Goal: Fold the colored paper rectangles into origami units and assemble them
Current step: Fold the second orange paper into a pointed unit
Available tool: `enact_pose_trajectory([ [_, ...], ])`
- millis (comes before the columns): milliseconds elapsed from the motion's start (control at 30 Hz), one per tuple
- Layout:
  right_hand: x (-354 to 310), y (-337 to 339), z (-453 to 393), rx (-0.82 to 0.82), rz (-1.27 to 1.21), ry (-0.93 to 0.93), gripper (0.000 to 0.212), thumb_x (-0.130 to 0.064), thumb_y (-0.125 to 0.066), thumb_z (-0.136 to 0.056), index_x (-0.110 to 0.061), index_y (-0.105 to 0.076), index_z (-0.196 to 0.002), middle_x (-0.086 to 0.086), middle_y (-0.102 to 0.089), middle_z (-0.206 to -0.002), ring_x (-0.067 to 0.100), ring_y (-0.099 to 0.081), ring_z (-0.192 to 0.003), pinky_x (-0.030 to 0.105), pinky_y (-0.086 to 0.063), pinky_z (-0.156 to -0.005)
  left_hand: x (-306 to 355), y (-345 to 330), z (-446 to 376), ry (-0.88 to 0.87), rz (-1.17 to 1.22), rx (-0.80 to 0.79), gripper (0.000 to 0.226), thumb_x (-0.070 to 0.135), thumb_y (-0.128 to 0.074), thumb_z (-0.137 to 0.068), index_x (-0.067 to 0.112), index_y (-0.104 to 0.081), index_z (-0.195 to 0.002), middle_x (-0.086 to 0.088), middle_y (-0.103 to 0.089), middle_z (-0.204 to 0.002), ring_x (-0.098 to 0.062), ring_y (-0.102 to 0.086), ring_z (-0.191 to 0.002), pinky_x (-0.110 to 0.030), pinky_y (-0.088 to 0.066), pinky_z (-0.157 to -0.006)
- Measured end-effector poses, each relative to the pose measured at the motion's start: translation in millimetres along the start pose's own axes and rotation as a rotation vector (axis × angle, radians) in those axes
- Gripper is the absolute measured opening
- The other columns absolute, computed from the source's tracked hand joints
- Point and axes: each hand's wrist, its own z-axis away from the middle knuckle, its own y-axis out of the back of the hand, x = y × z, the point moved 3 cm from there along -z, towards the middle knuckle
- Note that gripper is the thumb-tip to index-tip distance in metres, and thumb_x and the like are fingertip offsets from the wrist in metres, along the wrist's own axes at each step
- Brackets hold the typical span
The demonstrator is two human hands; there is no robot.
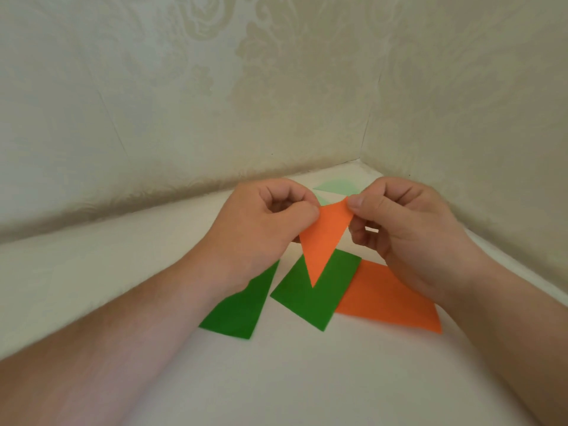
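Both hands raised above the white worktop (292, 379), forearms reaching in from the lower corners. Left hand (270, 222) pinching the left upper edge of a folded orange triangle (322, 241); right hand (408, 232) pinching its top right corner, remaining fingers curled. Triangle held in the air, point down. Flat on the worktop beneath: two green rectangles (242, 309) (319, 293), one orange rectangle (387, 299). Behind the hands, one pale green piece (338, 186), shape partly hidden.

white table (92, 272) | patterned cream wallpaper walls (184, 87) meeting at corner
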Motion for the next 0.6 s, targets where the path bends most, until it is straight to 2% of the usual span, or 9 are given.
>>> enact_pose_trajectory([
  [67, 1.5, -0.5, -0.6, 0.004, 0.031, -0.011, 0.027, -0.017, -0.074, -0.077, -0.020, -0.060, -0.055, 0.006, -0.057, -0.063, 0.016, -0.051, -0.060, 0.029, -0.046, -0.063, 0.5, -2.0, 2.2, -0.023, -0.116, -0.054, 0.019, 0.009, -0.068, -0.089, 0.020, -0.073, -0.073, 0.011, -0.062, -0.063, -0.006, -0.054, -0.062, -0.019, -0.046, -0.062],
  [133, 3.2, -0.3, -1.1, 0.008, 0.068, -0.020, 0.026, -0.018, -0.073, -0.076, -0.020, -0.060, -0.053, 0.006, -0.055, -0.061, 0.017, -0.049, -0.060, 0.030, -0.045, -0.062, 0.9, -3.9, 4.1, -0.036, -0.183, -0.077, 0.014, 0.020, -0.074, -0.089, 0.023, -0.074, -0.076, 0.009, -0.066, -0.066, -0.006, -0.055, -0.062, -0.020, -0.045, -0.061],
  [200, 3.7, -0.9, -0.8, 0.002, 0.098, -0.030, 0.027, -0.018, -0.074, -0.077, -0.020, -0.061, -0.053, 0.005, -0.055, -0.059, 0.017, -0.048, -0.059, 0.029, -0.044, -0.060, 0.4, -5.0, 4.3, -0.022, -0.162, -0.082, 0.010, 0.030, -0.077, -0.088, 0.025, -0.077, -0.080, 0.003, -0.074, -0.076, -0.007, -0.061, -0.068, -0.026, -0.051, -0.067],
  [267, 3.7, -1.3, -0.9, -0.002, 0.091, -0.038, 0.032, -0.016, -0.081, -0.080, -0.020, -0.063, -0.054, 0.004, -0.056, -0.060, 0.017, -0.049, -0.059, 0.029, -0.044, -0.060, -0.5, -5.6, 3.1, -0.004, -0.124, -0.076, 0.010, 0.032, -0.077, -0.088, 0.025, -0.077, -0.082, 0.000, -0.075, -0.078, -0.008, -0.062, -0.069, -0.026, -0.051, -0.069],
  [367, 1.6, -4.0, 0.4, -0.014, 0.004, -0.053, 0.018, -0.029, -0.079, -0.074, -0.020, -0.070, -0.062, 0.005, -0.063, -0.067, 0.016, -0.052, -0.061, 0.029, -0.046, -0.061, -0.4, -5.4, 1.1, 0.003, -0.041, -0.043, 0.011, 0.027, -0.075, -0.092, 0.019, -0.077, -0.083, 0.004, -0.071, -0.072, -0.006, -0.059, -0.067, -0.020, -0.049, -0.066],
  [467, 1.1, -7.4, 1.1, -0.041, -0.047, -0.066, 0.010, -0.022, -0.077, -0.078, -0.021, -0.073, -0.068, 0.003, -0.068, -0.071, 0.017, -0.056, -0.063, 0.032, -0.049, -0.065, -2.0, -5.2, -1.1, 0.020, 0.090, -0.014, 0.011, 0.020, -0.072, -0.095, 0.011, -0.075, -0.091, -0.012, -0.077, -0.086, -0.019, -0.069, -0.077, -0.041, -0.059, -0.083],
  [533, 2.5, -6.7, 0.2, -0.031, -0.029, -0.058, 0.021, -0.010, -0.076, -0.083, -0.022, -0.070, -0.066, 0.006, -0.067, -0.072, 0.019, -0.059, -0.067, 0.034, -0.052, -0.067, -1.9, -7.8, -0.5, 0.030, 0.107, -0.055, 0.012, 0.019, -0.071, -0.095, 0.008, -0.074, -0.094, -0.017, -0.077, -0.091, -0.027, -0.072, -0.084, -0.047, -0.058, -0.091],
  [600, 1.7, -6.5, 0.4, -0.004, -0.009, -0.036, 0.034, -0.001, -0.067, -0.089, -0.020, -0.065, -0.061, 0.006, -0.062, -0.068, 0.018, -0.058, -0.066, 0.031, -0.051, -0.063, -1.6, -9.9, 1.6, 0.034, 0.084, -0.081, 0.011, 0.019, -0.072, -0.095, 0.010, -0.074, -0.090, -0.012, -0.074, -0.084, -0.025, -0.068, -0.080, -0.048, -0.058, -0.090],
])
